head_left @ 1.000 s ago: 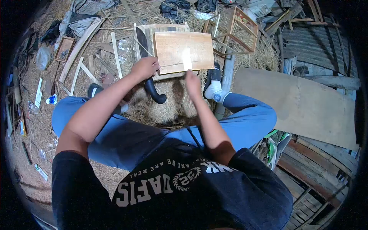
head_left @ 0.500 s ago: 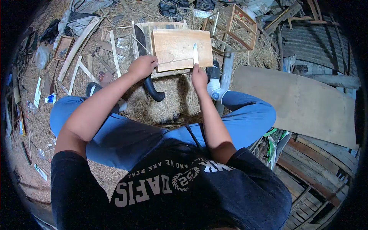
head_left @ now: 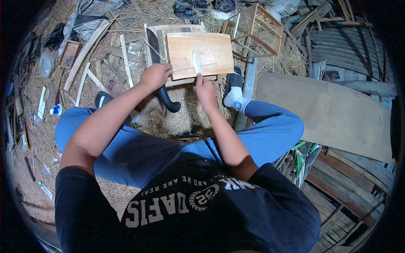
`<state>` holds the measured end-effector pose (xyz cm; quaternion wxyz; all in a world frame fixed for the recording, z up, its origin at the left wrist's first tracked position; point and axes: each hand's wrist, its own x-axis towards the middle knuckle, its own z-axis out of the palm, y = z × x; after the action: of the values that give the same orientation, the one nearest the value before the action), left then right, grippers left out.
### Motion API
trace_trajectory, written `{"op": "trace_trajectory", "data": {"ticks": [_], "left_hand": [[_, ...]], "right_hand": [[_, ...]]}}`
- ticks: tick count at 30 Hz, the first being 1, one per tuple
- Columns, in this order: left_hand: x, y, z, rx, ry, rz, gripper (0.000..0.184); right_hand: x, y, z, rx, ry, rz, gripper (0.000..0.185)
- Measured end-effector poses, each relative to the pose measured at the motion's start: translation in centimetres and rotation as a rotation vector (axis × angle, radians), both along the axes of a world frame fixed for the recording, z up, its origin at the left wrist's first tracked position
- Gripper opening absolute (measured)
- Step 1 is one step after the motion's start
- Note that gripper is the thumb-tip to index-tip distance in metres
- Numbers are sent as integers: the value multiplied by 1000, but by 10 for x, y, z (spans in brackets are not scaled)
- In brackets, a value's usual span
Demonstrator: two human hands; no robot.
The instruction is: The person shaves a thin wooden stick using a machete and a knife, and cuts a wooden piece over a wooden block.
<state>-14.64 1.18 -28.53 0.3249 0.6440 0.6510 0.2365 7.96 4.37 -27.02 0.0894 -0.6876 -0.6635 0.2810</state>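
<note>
My right hand (head_left: 205,92) is closed around the handle of a small knife (head_left: 196,61). Its pale blade points away from me and lies over a light wooden board (head_left: 211,44). At the board's left edge my left hand (head_left: 155,77) is closed, thumb and fingers pinched together. A thin stick (head_left: 207,65) seems to run from those fingertips across the board and under the blade. Close beside my left hand is a large dark blade (head_left: 153,42) with a curved black handle (head_left: 168,102), partly hidden by the hand.
The board rests on a low wooden stand (head_left: 177,28) between my feet. Behind it to the right is a wooden frame cage (head_left: 265,31). Wood strips (head_left: 125,59) and a small wooden tray (head_left: 70,54) lie on the straw-covered ground at left. A large flat sheet (head_left: 329,111) lies at right.
My right hand and the knife have moved left along the stick, and the blade now tilts to the left. My left hand has stayed nearly in place.
</note>
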Motion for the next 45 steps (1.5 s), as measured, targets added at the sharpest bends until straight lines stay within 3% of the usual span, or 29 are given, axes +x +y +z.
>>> {"op": "trace_trajectory", "data": {"ticks": [6,12,18,20,22,26,28,30,35,36,39,42,45], "left_hand": [[1,-4,9,-21,41,23,21],[2,-3,11,3,83,3,22],[4,-4,7,11,49,20,24],[4,-4,5,27,32,25,24],[3,-2,4,25,34,19,24],[3,-3,6,2,15,22,24],[3,-3,6,1,22,22,24],[4,-3,8,3,27,24,24],[2,0,3,-15,20,7,24],[2,-3,2,-20,18,6,24],[3,-1,1,-17,26,19,25],[2,3,3,-28,43,-15,25],[2,0,2,-17,34,0,25]], "right_hand": [[35,28,-9,41,4,-106,63],[17,11,-12,-2,-13,42,62],[10,6,4,20,108,-104,59],[4,-6,-29,109,95,18,58],[9,1,-11,11,65,28,59],[29,22,-9,75,40,-96,63],[13,8,-2,-42,90,-146,62],[-1,-11,-13,107,47,26,59],[30,24,-15,74,29,-97,64],[31,25,-7,34,72,-139,57],[-2,-13,-13,113,99,9,55],[-9,-16,-10,1,9,24,57],[20,15,-6,45,62,-107,59]]}}
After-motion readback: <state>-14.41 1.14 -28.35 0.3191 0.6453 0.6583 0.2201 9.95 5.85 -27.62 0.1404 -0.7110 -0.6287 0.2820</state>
